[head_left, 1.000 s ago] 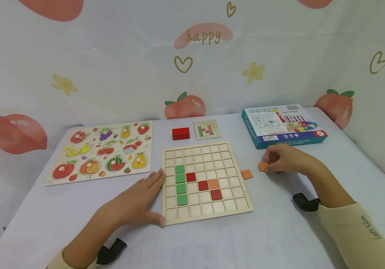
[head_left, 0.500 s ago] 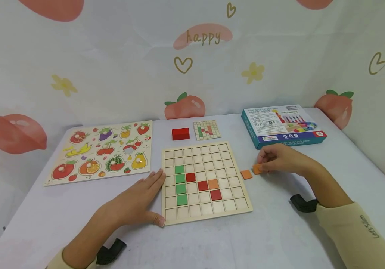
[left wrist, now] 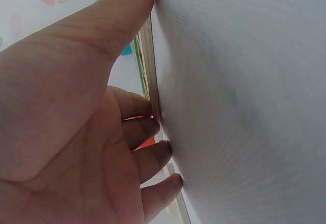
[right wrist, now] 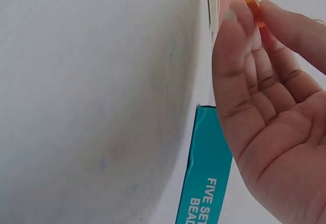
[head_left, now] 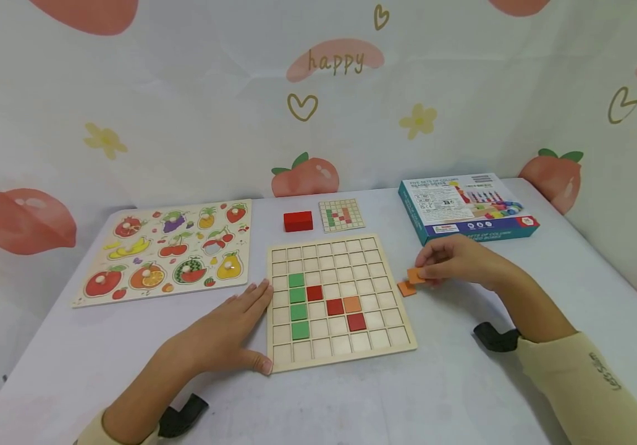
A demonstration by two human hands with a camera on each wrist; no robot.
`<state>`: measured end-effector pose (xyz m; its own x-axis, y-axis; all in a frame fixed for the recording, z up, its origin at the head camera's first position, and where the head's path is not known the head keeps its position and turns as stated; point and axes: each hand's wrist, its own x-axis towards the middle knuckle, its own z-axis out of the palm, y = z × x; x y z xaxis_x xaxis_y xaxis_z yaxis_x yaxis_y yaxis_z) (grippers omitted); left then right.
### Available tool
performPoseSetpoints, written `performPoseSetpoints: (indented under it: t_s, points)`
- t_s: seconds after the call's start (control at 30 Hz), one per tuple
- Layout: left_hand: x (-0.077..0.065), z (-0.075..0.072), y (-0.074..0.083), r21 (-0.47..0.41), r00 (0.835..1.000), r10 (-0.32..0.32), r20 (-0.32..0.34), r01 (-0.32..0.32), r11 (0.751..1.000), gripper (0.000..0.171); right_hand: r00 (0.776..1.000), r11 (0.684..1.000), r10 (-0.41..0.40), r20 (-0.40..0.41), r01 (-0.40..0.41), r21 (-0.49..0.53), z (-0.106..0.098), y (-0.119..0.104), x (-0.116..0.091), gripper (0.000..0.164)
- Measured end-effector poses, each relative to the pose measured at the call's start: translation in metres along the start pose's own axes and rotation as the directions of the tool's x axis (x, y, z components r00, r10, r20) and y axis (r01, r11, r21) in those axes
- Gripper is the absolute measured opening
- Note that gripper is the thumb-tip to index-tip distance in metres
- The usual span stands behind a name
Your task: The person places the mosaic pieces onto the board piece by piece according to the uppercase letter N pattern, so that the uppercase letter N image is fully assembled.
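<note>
My right hand (head_left: 459, 262) pinches a small orange square tile (head_left: 416, 275) between thumb and fingers, right of the wooden grid board (head_left: 346, 349). In the right wrist view this tile (right wrist: 249, 2) is seen edge-on, raised off the table. Partly overlapped by it, a second orange tile (head_left: 406, 289) lies flat at the board's right edge. My left hand (head_left: 223, 334) rests with straight, spread fingers and thumb against the board's left side. Set in the board are a column of several green tiles (head_left: 298, 312), three red tiles (head_left: 335, 307) and an orange tile (head_left: 352, 304).
Behind the board lie a small printed pattern card (head_left: 341, 215) and a red block (head_left: 298, 221). A fruit peg puzzle (head_left: 165, 253) lies at the left. A teal and white box (head_left: 468, 207) sits at the back right, just beyond my right hand.
My right hand has moved left with the pinched orange tile, lifting it from the table until it overlaps the other loose orange tile. My left hand has stayed at the board.
</note>
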<state>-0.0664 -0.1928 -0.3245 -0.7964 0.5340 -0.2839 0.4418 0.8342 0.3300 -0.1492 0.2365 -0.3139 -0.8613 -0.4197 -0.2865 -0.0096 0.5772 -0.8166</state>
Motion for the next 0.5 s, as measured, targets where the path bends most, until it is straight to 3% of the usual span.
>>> performPoseSetpoints:
  t_s: [0.5]
  points:
    - [0.000, 0.000, 0.000, -0.003, 1.000, 0.003, -0.005, -0.003, 1.000, 0.128, 0.998, 0.999, -0.036, 0.060, 0.034, 0.036, 0.014, -0.013, 0.018, 0.020]
